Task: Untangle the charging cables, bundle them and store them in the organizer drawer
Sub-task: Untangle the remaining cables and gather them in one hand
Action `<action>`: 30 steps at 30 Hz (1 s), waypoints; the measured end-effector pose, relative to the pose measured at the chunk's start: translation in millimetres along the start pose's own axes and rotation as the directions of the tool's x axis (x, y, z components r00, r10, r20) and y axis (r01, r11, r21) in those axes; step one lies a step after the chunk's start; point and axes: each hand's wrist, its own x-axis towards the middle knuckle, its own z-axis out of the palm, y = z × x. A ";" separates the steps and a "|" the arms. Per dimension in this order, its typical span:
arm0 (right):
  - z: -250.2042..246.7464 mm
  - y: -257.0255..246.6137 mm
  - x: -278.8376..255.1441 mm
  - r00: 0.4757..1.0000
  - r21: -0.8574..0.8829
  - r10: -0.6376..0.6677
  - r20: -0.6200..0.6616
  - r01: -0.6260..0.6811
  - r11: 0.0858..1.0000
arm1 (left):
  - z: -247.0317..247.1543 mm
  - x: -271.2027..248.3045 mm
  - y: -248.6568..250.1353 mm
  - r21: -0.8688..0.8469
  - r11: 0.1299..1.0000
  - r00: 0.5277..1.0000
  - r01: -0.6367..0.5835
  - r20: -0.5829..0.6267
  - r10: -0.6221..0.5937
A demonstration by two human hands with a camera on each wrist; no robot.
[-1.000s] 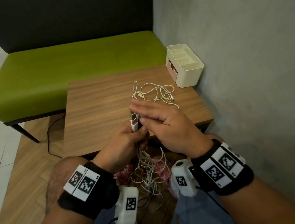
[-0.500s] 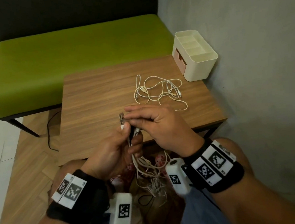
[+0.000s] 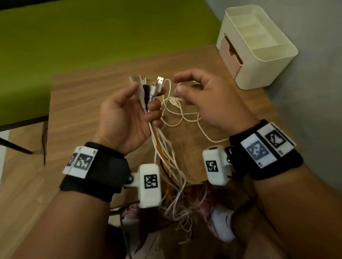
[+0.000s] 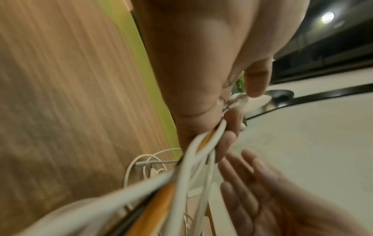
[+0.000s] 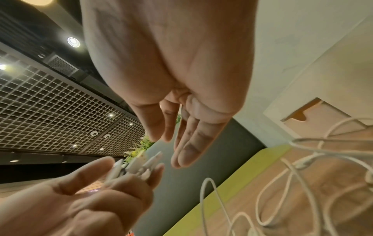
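- The cables [image 3: 154,118] are gripped in the left hand [image 3: 123,115] just below their plugs [image 3: 147,83], which fan out above the thumb and curled fingers; white strands and one orange one hang down past the wrist toward the floor.
- The right hand [image 3: 202,99] has been taken off the plugs — half a second ago its fingertips were pinched on them; now it is held just beside them, fingers loosely spread, nothing in it.
- The bunch has also been lifted higher over the table [image 3: 84,99].
- Judged from this: the plug ends have been evened up and gathered, and the right hand is free to comb out or coil the hanging length.
- A loose cable [image 3: 176,108] lies on the table beyond the hands — not yet collected.
- The organizer [image 3: 264,67] stands at the far right corner, drawer [image 3: 231,56] apparently closed; nothing is stored yet.
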 end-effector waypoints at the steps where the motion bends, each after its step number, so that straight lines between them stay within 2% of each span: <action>1: 0.8 6.9 4.6 0.999 -0.010 0.030 -0.013 -0.030 1.000 | -8.7 1.0 -2.7 -0.042 0.999 1.000 0.000 0.006 0.001; 5: 8.4 34.7 17.5 0.984 -0.202 0.170 0.050 -0.156 0.967 | -26.3 4.0 -16.6 -0.142 0.989 0.999 0.036 0.026 -0.032; 8: 13.3 45.1 22.7 0.979 -0.374 0.175 0.108 -0.123 0.919 | -24.7 15.7 -16.7 -0.123 0.989 0.997 0.080 0.000 -0.080; 11: 18.6 48.5 25.3 0.980 -0.435 0.158 0.124 -0.090 0.896 | -28.8 22.8 -12.6 -0.107 0.989 0.993 0.105 -0.040 -0.110; 16: 24.7 35.4 25.1 0.988 -0.369 0.030 0.149 0.028 0.929 | -37.2 22.9 -9.5 -0.137 0.988 0.974 0.077 -0.202 -0.104; 21: 28.0 29.0 26.7 0.971 -0.523 0.049 0.234 0.083 0.848 | -33.8 24.8 -9.5 -0.110 0.992 0.962 0.060 -0.259 -0.087; 23: 20.9 28.2 26.7 0.968 -0.506 0.081 0.238 0.052 0.861 | -32.7 24.8 -10.0 -0.108 0.993 0.963 0.057 -0.256 -0.083; 25: 11.0 26.5 27.2 0.966 -0.391 0.124 0.229 -0.025 0.920 | -32.4 24.5 -10.2 -0.110 0.992 0.964 0.053 -0.254 -0.080; 28: -2.7 24.2 31.4 0.976 -0.220 0.176 0.128 -0.145 0.965 | -32.3 23.7 -9.9 -0.109 0.993 0.964 0.049 -0.255 -0.075; 30: -8.1 28.4 34.2 0.980 -0.287 0.174 0.091 -0.142 0.947 | -32.2 23.1 -9.8 -0.103 0.993 0.966 0.050 -0.249 -0.075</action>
